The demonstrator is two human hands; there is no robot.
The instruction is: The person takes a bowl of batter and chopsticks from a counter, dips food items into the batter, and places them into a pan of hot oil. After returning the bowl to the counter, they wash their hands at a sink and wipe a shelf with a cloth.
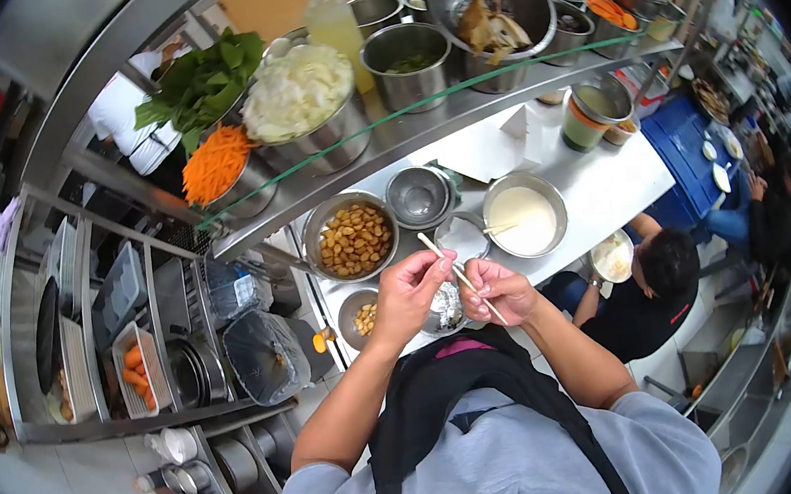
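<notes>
My left hand (409, 296) and my right hand (500, 292) are both closed in a pinch on a pale chopstick (466, 279), which slants between them above the counter's front edge. Under the hands lies crumpled foil (443, 306), partly hidden. Left of them is a metal bowl of brown nut-like pieces (354, 240), and a smaller bowl of paler pieces (365, 321) sits in front of it. To the right, a steel bowl of creamy white liquid (522, 221) has a pale stick resting in it. A small bowl with whitish contents (462, 237) stands just beyond my fingers.
Overhead, a steel shelf (419, 112) holds shredded carrot (218, 163), chopped cabbage (297, 90) and leafy greens (202, 86). A lined bin (267, 357) stands at left. On the right, a person in black (646, 301) sits with a bowl near a blue container (687, 150).
</notes>
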